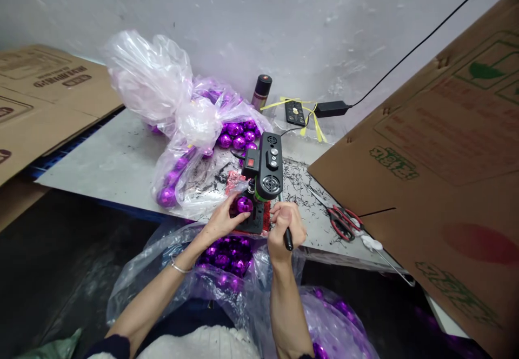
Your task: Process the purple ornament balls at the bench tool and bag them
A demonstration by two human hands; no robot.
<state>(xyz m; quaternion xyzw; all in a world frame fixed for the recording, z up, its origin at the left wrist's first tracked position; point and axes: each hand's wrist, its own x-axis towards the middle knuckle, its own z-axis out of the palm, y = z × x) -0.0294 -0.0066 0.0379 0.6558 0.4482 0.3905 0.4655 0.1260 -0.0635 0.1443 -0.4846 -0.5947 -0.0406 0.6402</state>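
A small black bench machine [271, 156] with round vents and a red switch stands near the table's front edge. Under its head, my left hand [221, 219] pinches a shiny purple faceted ball [244, 204] between thumb and fingers, just above the machine's dark base [255, 223]. My right hand [286, 224] is wrapped round a lever [288, 239] at the machine's right side, its black grip end poking out below the fist. The contact point on top of the ball is partly hidden. An open plastic bag of similar purple balls [223, 260] lies below the table edge.
Behind left is a clear bag [162, 88] of purple balls. A spray can [261, 91], a power adapter [332, 108] and red-handled scissors [344, 223] lie about the table, among black scraps. Cardboard boxes flank it, a large one [430, 175] at right.
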